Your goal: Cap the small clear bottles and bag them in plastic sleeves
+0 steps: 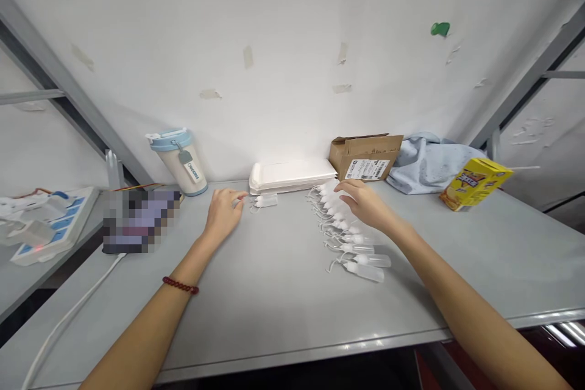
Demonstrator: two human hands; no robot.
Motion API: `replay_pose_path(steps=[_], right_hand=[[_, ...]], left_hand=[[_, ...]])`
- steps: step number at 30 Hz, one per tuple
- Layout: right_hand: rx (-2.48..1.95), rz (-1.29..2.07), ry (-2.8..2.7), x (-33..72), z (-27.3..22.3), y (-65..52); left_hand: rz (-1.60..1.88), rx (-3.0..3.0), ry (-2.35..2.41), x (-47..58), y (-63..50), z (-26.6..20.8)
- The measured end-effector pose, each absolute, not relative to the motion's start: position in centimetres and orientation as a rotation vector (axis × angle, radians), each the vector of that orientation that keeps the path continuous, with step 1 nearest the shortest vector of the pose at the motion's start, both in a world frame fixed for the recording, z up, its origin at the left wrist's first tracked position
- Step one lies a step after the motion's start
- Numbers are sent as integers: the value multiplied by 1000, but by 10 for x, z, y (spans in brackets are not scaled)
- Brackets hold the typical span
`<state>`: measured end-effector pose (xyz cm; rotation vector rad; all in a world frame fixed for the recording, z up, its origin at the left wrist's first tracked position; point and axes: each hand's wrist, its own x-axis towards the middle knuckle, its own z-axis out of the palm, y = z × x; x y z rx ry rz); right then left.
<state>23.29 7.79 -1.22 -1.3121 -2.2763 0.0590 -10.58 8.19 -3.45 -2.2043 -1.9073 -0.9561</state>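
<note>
Several small translucent plastic squeeze bottles [365, 272] with white caps and looped white strings lie in a row, strings pointing left. My right hand [365, 201] is over the far end of this row, thumb and forefinger apart, partly hiding the bottles under it. Apart from the row, one similar small bottle [269, 200] lies in front of a white tray-like box [295, 175]. Just left of that bottle's string is my left hand [223, 210], its forefinger stretched toward it. Whether the fingertips touch the string is too small to tell.
Against the wall stand a cream tumbler [183, 164] with a blue lid and a brown cardboard box [368, 158]. Light blue cloth [425, 161] and a yellow drink carton [475, 184] are at right. A phone [141, 219] with a white cable and a power strip [57, 228] occupy the left.
</note>
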Motion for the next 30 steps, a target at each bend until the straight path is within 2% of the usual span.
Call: replay_pose_path(steps=[9,13,15,17,21,26,30], right_hand=[[-1442,311,-2178,255,22,69],[-1399,892,-2331,261,46,52],[-1408,1044,-2447,259,51,45],[-1505,981,-2528,256,52,40],[-1785,648,-2552,252,46,35],[-1875,661,-2629,251,46,28],[-1924,533,-2616,248,42,25]], left_hand=[[-912,-2379,-1795,-88,68,-26],[-871,-2475,-1726,-76,61,-26],[-868,-2509,-1708,-70,58,-25],[-876,-2527,-1691,-66,55,-25],[-857,-2523,-1717,-64,54,-25],[-828,-2500,-1770,-66,56,-25],[-816,-2500,-1768,-66,56,-27]])
